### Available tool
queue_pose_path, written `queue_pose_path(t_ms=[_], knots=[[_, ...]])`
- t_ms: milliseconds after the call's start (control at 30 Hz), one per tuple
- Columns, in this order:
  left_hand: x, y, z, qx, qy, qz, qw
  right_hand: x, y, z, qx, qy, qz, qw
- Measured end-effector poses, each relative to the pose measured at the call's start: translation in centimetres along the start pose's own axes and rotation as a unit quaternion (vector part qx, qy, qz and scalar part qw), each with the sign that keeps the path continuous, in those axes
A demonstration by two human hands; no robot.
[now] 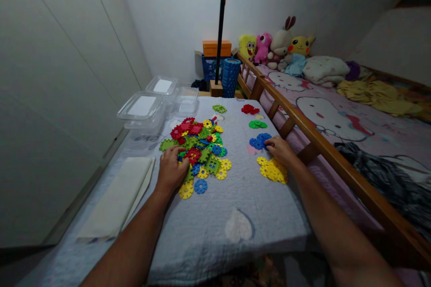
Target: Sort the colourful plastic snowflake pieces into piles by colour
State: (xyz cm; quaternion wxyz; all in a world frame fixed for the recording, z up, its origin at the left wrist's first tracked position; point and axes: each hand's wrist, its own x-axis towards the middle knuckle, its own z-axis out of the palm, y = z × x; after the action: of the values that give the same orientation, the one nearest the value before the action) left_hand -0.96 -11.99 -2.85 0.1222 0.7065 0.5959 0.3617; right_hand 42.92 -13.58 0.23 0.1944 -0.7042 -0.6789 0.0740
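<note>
Mixed notched plastic building pieces (204, 154) in red, green, yellow and blue lie heaped on the cloth-covered table. My left hand (171, 168) rests at the heap's near left edge, thumb and fingers apart and touching pieces; I see nothing gripped in it. On the right, my right hand (279, 149) has its fingertips drawn together on a blue notched disc at the edge of a small blue pile (258, 141). Just below that hand is a pile of yellow discs (273, 170). Green discs (257, 124) and red pieces (249, 109) form separate piles farther back.
Light green square pieces (219, 108) lie at the table's far side. Clear lidded containers (141, 110) stand at the far left, behind a folded cream sheet (116, 199). A black pole (220, 27) rises behind the table. The bed's wooden rail (299, 132) runs along the right.
</note>
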Motion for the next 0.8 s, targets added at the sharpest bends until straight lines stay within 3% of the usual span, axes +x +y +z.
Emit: queue_pose_path(t_ms=[233, 467, 800], knots=[[0.0, 0.1, -0.1, 0.005, -0.012, -0.01, 1.0, -3.6, 0.3, -1.0, 0.041, 0.012, -0.002, 0.999], [-0.1, 0.2, 0.0, 0.003, -0.009, -0.013, 1.0, -8.6, -2.8, 0.9, -0.05, -0.02, -0.024, 0.998], [0.0, 0.2, -0.1, 0.009, -0.011, -0.002, 1.0, -9.5, -3.4, 0.9, -0.041, -0.013, -0.075, 0.996]])
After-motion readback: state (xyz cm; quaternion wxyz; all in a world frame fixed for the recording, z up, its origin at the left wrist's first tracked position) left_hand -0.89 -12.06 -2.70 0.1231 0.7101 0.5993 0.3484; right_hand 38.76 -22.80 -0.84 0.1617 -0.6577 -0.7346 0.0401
